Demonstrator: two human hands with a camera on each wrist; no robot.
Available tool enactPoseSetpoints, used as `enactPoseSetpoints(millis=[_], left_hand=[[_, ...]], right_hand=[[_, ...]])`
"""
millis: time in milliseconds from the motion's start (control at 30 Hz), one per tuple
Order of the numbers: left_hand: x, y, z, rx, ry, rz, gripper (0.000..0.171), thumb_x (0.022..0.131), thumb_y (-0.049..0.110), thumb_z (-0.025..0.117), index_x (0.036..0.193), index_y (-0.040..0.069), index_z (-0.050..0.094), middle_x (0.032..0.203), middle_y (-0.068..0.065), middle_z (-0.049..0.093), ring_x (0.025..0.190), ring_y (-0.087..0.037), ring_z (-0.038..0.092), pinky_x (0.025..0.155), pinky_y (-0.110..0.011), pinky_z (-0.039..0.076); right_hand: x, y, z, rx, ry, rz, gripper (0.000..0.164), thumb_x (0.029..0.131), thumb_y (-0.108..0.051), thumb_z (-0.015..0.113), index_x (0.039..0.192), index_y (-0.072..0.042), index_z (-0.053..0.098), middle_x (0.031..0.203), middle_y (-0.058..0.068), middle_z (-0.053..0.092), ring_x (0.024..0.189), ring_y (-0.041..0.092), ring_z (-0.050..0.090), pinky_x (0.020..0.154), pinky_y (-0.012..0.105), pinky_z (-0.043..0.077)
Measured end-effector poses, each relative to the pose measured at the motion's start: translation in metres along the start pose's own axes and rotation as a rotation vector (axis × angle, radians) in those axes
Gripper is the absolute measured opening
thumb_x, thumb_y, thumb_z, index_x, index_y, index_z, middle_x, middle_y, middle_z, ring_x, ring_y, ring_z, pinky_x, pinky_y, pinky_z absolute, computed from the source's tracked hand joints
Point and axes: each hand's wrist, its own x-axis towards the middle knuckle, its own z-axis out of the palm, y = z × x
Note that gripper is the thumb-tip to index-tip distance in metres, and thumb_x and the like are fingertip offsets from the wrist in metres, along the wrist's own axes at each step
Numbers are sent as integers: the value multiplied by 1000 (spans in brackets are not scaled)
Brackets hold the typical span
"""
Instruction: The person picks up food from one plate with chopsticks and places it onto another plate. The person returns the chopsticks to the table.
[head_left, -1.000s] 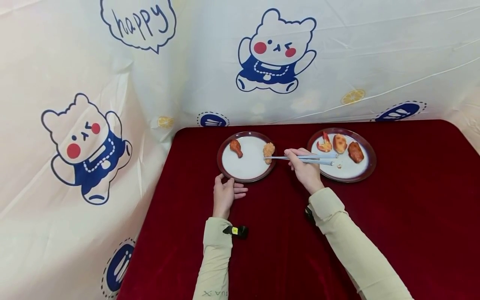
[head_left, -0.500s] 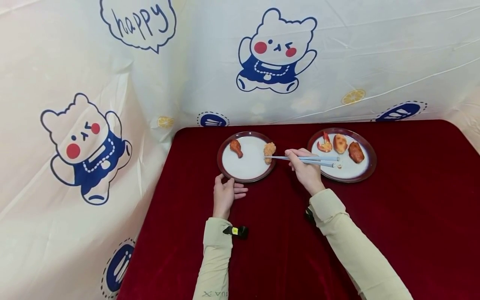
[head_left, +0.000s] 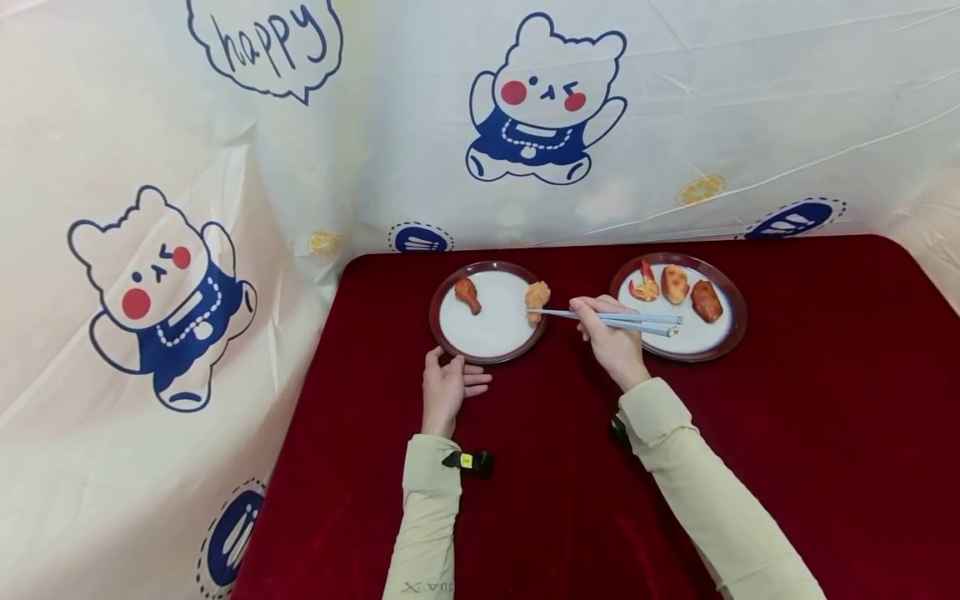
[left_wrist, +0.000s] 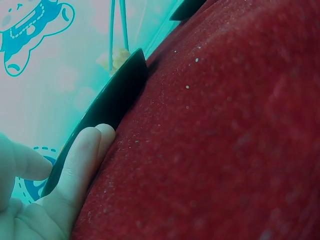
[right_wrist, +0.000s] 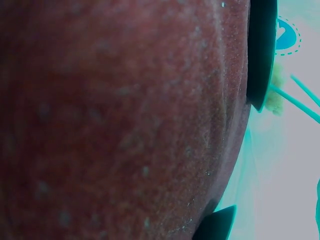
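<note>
My right hand (head_left: 609, 342) holds a pair of pale blue chopsticks (head_left: 655, 318) in the head view. Their tips lie at a lumpy piece of fried chicken (head_left: 537, 298) on the right side of the left plate (head_left: 480, 335). In the right wrist view one chopstick (right_wrist: 297, 103) meets the fried chicken (right_wrist: 274, 95) just over the rim. A small drumstick (head_left: 467, 293) lies on the same plate's upper left. My left hand (head_left: 443, 392) touches that plate's near rim, its other fingers extended to the right. The left wrist view shows the fingertips (left_wrist: 86, 142) against the plate's dark outer side.
To the right stands a second brown-rimmed plate (head_left: 738, 329) with a shrimp-like piece (head_left: 644, 285), a golden browned piece (head_left: 675, 285) and a glazed brown chicken piece (head_left: 707, 302). A dark red cloth (head_left: 555, 500) covers the table. A printed curtain (head_left: 420, 125) hangs behind.
The head view has shifted slightly. The chopsticks' rear ends have moved a little to the right and down, while their tips stay by the fried chicken. My left hand remains at the plate rim.
</note>
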Motion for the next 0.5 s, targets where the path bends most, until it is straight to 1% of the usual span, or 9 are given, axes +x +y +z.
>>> enactPoseSetpoints(millis=[67, 100, 267, 300, 367, 433, 500], left_hand=[[5, -7, -1, -11, 0, 0, 55, 103, 13, 38, 152, 6, 13, 106, -31, 66, 85, -36, 72, 73, -40, 63], [8, -10, -1, -14, 2, -1, 56, 104, 14, 39, 153, 8, 13, 106, -30, 66, 85, -35, 72, 73, -39, 63], [11, -15, 1, -7, 25, 9, 55, 104, 16, 39, 152, 10, 15, 104, -28, 67, 79, -30, 74, 70, -37, 63], [11, -16, 1, -5, 28, 10, 55, 104, 16, 40, 152, 10, 15, 103, -28, 68, 79, -29, 74, 70, -37, 63], [11, -16, 1, -4, 30, 13, 54, 103, 16, 40, 152, 9, 16, 103, -27, 68, 78, -28, 74, 70, -36, 63], [11, -16, 1, -2, 31, 16, 54, 103, 16, 40, 152, 8, 16, 102, -27, 68, 78, -27, 74, 70, -36, 63], [11, -16, 1, -1, 32, 16, 54, 103, 15, 40, 152, 9, 16, 102, -27, 68, 78, -27, 74, 70, -36, 63]], right_hand=[[0, 0, 0, 1, 1, -4, 23, 94, -16, 64, 104, 2, 74, 81, 21, 64, 59, 7, 57, 51, 12, 46], [0, 0, -1, 3, 3, -6, 23, 94, -16, 64, 104, 2, 74, 82, 21, 64, 59, 7, 57, 51, 12, 46], [0, -2, -1, 18, 18, -21, 22, 93, -16, 65, 102, 2, 74, 74, 6, 62, 59, 13, 58, 51, 14, 48], [0, -3, -2, 19, 21, -27, 22, 93, -15, 65, 102, 2, 74, 73, 7, 62, 59, 14, 58, 51, 14, 48], [-1, -4, -3, 17, 29, -36, 21, 93, -15, 65, 101, 3, 74, 74, 14, 62, 58, 13, 57, 50, 13, 47], [-1, -6, -4, 19, 36, -47, 21, 93, -14, 65, 100, 4, 74, 77, 23, 61, 57, 11, 57, 50, 13, 46], [-1, -7, -5, 18, 40, -56, 21, 93, -13, 65, 100, 4, 74, 78, 26, 60, 57, 10, 56, 50, 13, 46]])
